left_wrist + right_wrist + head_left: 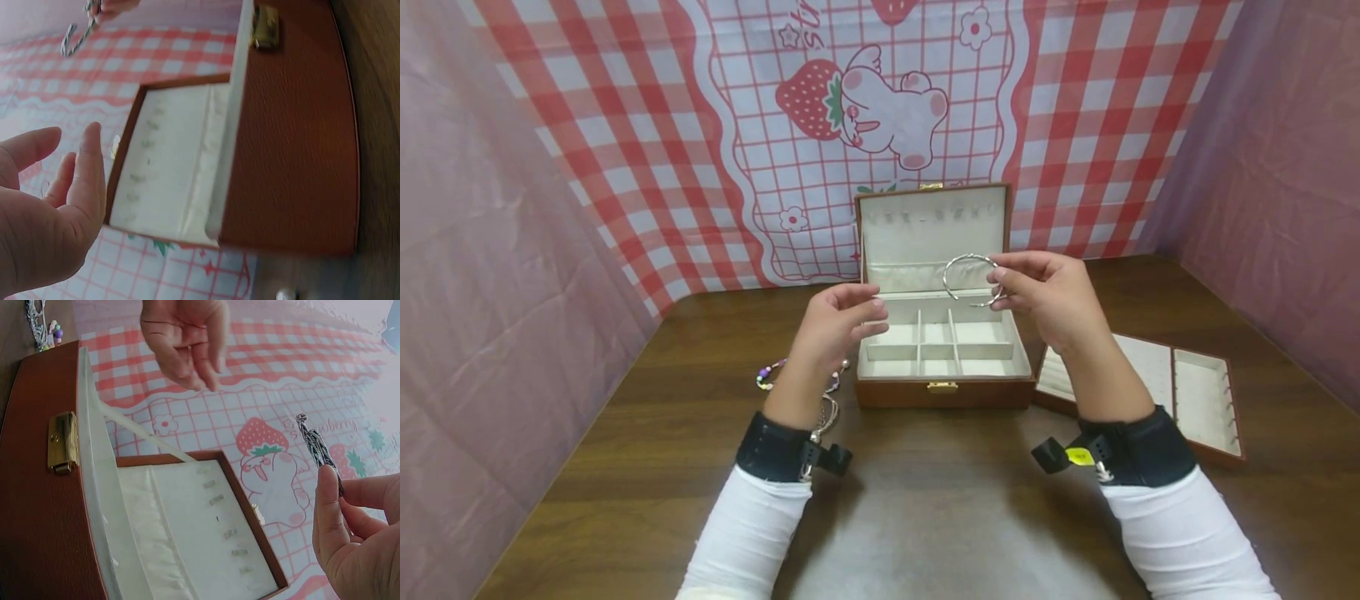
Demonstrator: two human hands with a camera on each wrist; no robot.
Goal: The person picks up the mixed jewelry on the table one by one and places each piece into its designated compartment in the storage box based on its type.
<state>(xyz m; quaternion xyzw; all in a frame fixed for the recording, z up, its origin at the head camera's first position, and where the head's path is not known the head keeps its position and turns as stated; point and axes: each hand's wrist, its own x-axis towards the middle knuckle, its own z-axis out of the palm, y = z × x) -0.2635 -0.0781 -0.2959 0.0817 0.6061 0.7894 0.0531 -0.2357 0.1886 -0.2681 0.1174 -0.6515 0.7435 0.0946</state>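
In the head view my right hand [1048, 300] pinches a twisted silver cuff bangle [951, 271] between thumb and fingers, over the open jewelry box [943, 393]. The right wrist view shows the bangle [315, 444] nearly edge-on, held up by the right hand [362, 537]. My left hand [842, 321] hovers at the box's left side, its fingers loosely bent and nothing between them. In the left wrist view the left hand [56, 206] appears beside the raised lid [169, 156]. Cream dividers split the box's inside into several compartments.
Beside the box at right lies a brown-edged tray [1206, 400] with a cream lining. A beaded bracelet [764, 375] and a silver chain piece [829, 417] lie on the wooden table [647, 433], partly behind the left forearm. A checked strawberry cloth [647, 125] hangs behind.
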